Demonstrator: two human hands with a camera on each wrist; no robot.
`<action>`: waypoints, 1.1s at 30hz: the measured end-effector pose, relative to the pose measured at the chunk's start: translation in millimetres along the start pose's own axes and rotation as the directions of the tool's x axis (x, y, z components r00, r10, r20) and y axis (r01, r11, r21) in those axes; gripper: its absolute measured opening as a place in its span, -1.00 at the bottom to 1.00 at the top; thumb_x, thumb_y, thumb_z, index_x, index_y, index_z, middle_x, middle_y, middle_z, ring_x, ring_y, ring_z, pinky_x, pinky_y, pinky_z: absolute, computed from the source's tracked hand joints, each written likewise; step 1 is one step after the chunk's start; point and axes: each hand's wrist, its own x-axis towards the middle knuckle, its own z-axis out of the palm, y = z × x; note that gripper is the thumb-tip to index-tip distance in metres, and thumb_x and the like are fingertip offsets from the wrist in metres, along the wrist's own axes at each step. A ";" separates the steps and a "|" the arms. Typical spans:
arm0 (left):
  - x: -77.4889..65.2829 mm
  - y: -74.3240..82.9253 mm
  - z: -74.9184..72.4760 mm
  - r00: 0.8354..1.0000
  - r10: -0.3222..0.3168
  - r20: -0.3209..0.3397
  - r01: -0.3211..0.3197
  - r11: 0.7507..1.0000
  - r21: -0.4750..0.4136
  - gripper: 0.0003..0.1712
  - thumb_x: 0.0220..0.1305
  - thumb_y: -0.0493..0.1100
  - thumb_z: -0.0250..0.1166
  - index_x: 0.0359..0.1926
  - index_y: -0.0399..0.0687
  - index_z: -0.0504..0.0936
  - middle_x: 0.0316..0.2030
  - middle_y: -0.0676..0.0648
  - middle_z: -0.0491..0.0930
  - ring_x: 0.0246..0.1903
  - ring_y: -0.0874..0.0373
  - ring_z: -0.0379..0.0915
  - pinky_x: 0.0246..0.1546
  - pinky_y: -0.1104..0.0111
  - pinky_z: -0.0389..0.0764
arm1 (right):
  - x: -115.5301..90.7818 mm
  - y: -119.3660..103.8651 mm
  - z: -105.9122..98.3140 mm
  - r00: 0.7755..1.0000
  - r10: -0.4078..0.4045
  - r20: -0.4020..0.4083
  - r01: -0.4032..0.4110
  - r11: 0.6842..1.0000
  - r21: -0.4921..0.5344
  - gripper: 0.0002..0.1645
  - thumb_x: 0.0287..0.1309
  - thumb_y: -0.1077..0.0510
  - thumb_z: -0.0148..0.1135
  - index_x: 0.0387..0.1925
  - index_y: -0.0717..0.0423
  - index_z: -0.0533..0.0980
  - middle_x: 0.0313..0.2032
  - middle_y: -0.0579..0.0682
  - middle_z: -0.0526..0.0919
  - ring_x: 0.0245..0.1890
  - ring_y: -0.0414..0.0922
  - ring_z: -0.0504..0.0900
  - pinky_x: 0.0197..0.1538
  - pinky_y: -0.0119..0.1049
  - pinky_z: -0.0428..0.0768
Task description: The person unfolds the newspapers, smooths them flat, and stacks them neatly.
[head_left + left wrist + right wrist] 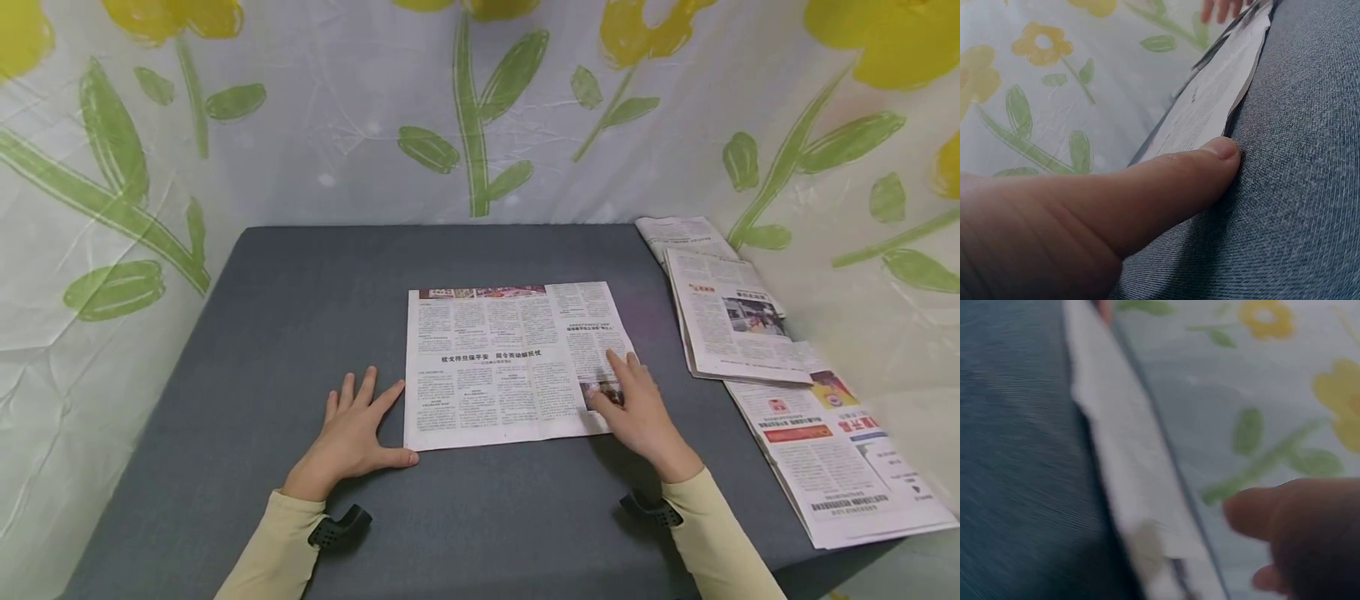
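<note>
A folded newspaper (487,400) lies flat in the middle of the grey table, its printed text upright to the head view. My left hand (352,433) rests on the cloth at its left edge, fingers spread, with the thumb (1179,181) right at the near left corner. Over the right part of the sheet is my right hand (641,412), fingers loosely extended above a small printed photo. In the right wrist view the paper (1122,444) is blurred, and the right thumb (1254,512) appears raised over it.
At the table's right edge lie several more newspapers: one at the back (686,233), a folded one (738,350) in the middle and a coloured one (832,467) nearest me. A white curtain (337,108) with yellow flowers hangs behind the grey table (322,300). Dark bands circle both wrists.
</note>
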 end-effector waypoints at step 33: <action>140.8 64.6 -3.9 0.956 0.265 0.123 -0.279 0.954 0.114 -0.03 0.37 0.43 0.10 0.63 0.18 0.04 0.65 -0.26 -0.30 0.60 -0.40 -0.52 0.53 -0.32 -0.30 | -0.5 -4.3 34.2 0.989 0.082 0.125 -0.042 0.955 -0.294 -0.07 0.36 -0.22 0.12 0.55 0.20 0.17 0.55 0.52 -0.09 0.53 0.58 -0.18 0.41 0.58 -0.10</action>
